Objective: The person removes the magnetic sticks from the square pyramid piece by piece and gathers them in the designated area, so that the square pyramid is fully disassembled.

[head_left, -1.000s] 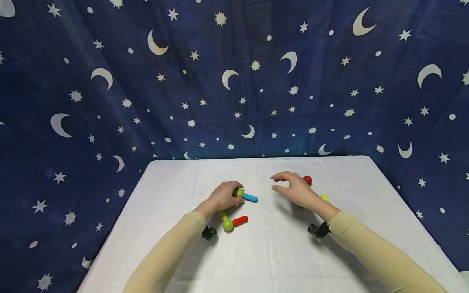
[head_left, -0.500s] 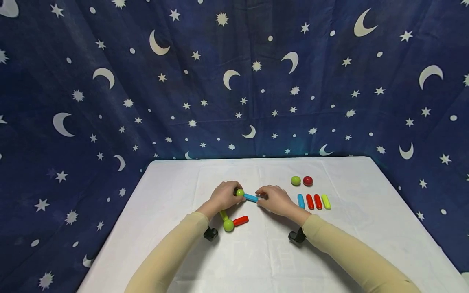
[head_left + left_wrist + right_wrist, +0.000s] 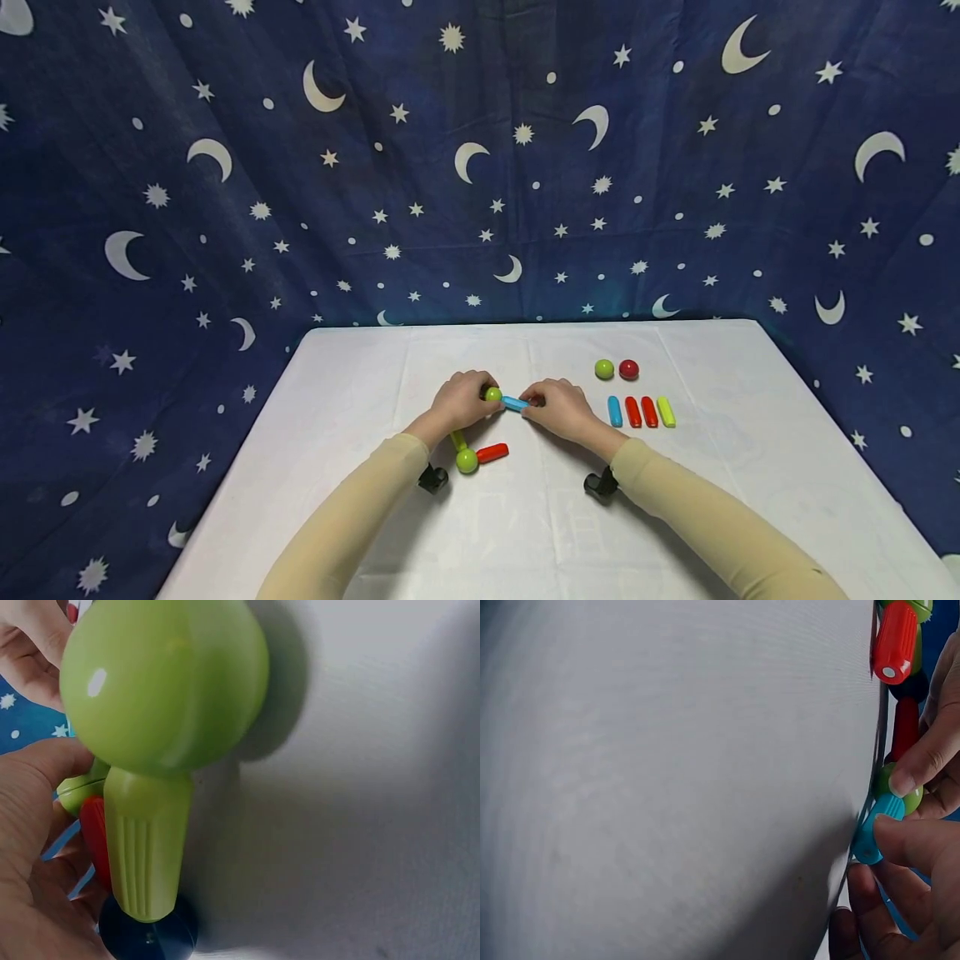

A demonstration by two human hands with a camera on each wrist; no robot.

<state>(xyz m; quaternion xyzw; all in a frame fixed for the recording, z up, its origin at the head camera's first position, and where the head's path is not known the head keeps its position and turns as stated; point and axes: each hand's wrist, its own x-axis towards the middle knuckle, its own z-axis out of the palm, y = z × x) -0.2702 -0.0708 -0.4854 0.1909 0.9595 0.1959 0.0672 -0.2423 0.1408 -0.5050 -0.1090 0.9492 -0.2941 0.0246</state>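
Small toy building rods and balls are joined in a chain on the table. My left hand (image 3: 459, 400) grips a green ball (image 3: 492, 394) at the chain's far end, thumb pressed to it in the right wrist view. From that ball a blue rod (image 3: 877, 832) sticks out to the right. My right hand (image 3: 558, 408) pinches the blue rod's free end between thumb and fingers. A red rod (image 3: 905, 727) links the held ball to a dark blue ball (image 3: 148, 930). From there a green rod (image 3: 146, 855) runs to a nearer green ball (image 3: 467, 461), which bears another red rod (image 3: 492, 452).
On the white table (image 3: 555, 533), right of my hands, lie a loose green ball (image 3: 604, 369) and a red ball (image 3: 628, 369). In front of them is a row of loose rods: a blue rod (image 3: 615, 412), two red ones and a yellow-green rod (image 3: 666, 412). A starry curtain (image 3: 420, 167) surrounds the table.
My right hand has moved left from beside the loose balls and taken hold of the blue rod's free end, uncovering the loose pieces. My left hand keeps its grip on the green ball.
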